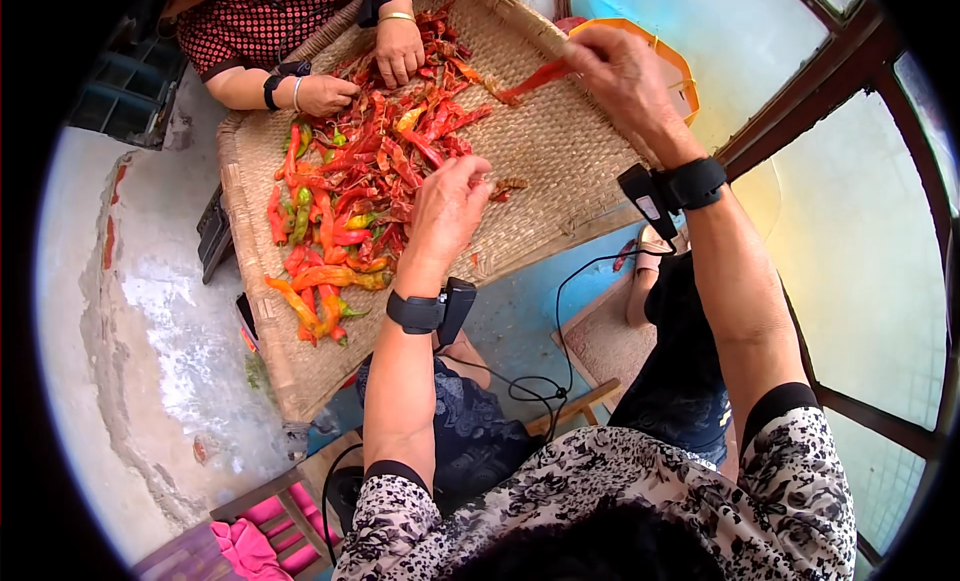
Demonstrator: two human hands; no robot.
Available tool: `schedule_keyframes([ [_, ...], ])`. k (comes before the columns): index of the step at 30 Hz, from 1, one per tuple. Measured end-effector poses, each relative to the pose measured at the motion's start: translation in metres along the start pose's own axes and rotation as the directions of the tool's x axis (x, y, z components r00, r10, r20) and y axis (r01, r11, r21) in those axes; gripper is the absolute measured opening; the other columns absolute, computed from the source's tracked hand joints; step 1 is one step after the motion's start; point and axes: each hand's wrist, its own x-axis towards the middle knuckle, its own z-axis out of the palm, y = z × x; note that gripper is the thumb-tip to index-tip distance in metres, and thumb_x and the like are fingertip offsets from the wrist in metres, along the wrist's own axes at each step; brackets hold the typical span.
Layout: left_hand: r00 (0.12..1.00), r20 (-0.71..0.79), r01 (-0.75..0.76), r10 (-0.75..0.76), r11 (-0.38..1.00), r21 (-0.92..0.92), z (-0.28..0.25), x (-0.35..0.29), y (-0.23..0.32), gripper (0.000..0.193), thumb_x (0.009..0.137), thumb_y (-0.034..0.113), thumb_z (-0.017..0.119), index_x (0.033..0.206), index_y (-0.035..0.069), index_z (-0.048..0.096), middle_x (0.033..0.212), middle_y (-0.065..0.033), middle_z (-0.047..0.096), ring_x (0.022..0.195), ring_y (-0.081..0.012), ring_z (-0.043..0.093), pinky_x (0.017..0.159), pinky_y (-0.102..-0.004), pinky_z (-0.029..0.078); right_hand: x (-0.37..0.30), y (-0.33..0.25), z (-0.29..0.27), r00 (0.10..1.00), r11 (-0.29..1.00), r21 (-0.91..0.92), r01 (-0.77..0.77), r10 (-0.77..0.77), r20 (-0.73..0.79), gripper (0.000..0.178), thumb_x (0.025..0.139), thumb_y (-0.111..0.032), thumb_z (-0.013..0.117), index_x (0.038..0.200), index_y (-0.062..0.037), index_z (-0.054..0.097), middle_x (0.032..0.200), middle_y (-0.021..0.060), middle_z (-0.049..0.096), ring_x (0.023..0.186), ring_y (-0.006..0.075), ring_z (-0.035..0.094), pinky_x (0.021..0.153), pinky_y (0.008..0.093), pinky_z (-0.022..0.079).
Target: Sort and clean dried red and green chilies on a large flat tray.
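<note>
Many red, orange and green chili peppers point(385, 146) lie heaped on a woven tray point(575, 171); some are wrinkled and dry, others plump. My right hand point(622, 76) is raised over the tray's right rim, its fingers closed on a red chili pepper point(538, 81) that points left. At the right edge of the heap, my left hand point(447, 209) has its fingers curled together. A small brownish dried piece point(508, 186) shows beside its fingertips; whether the fingers grip it, I cannot tell.
Across the tray, a person's two hands point(398, 56) reach into the heap. An orange-rimmed container point(680, 76) stands beyond the right rim. Black cables point(560, 331) hang between my arms. A wood-framed window point(850, 211) is at right, and a pink cloth point(245, 551) lies at lower left.
</note>
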Motion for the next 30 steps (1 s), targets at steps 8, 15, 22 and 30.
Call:
schedule_keyframes([
  [8,0.987,0.063,-0.157,0.145,0.949,0.275,0.021,-0.002,0.002,0.022,0.074,-0.001,0.062,0.095,0.004,0.058,0.094,-0.0150,0.059,0.086,-0.0372,0.058,0.071,-0.0416,0.049,0.007,0.027,-0.037,0.963,0.848,-0.485,-0.215,0.100,-0.251,0.019,0.084,-0.020,0.059,0.092,-0.0039,0.064,0.081,0.0154,0.066,0.077,0.0336,0.064,0.071,0.0426,0.050],
  [15,0.999,-0.004,0.046,-0.046,0.996,-0.076,0.001,0.003,0.003,0.017,0.081,0.002,0.060,0.098,0.002,0.060,0.081,-0.0093,0.064,0.074,-0.0196,0.064,0.068,-0.0304,0.050,-0.015,-0.004,0.012,0.928,0.987,-0.126,0.097,-0.044,0.370,0.023,0.081,-0.010,0.062,0.103,-0.0018,0.063,0.098,0.0167,0.064,0.085,0.0273,0.064,0.072,0.0338,0.052],
  [22,0.995,0.019,0.097,-0.095,0.962,-0.254,-0.005,0.003,0.012,0.013,0.085,0.005,0.058,0.097,0.001,0.058,0.080,-0.0050,0.063,0.073,-0.0115,0.060,0.068,-0.0270,0.049,-0.043,-0.034,0.045,0.744,0.976,-0.059,0.208,-0.119,0.658,0.022,0.077,-0.009,0.062,0.098,-0.0020,0.064,0.081,0.0190,0.064,0.077,0.0344,0.062,0.070,0.0401,0.050],
  [30,0.966,0.149,0.255,-0.211,0.866,-0.429,-0.005,0.004,0.006,0.018,0.087,0.007,0.054,0.102,0.000,0.048,0.085,-0.0124,0.063,0.071,-0.0189,0.063,0.067,-0.0318,0.049,-0.043,-0.031,0.056,0.838,0.984,0.106,0.141,-0.176,0.517,0.013,0.078,-0.013,0.062,0.085,-0.0032,0.067,0.075,0.0186,0.064,0.073,0.0346,0.063,0.066,0.0404,0.050],
])
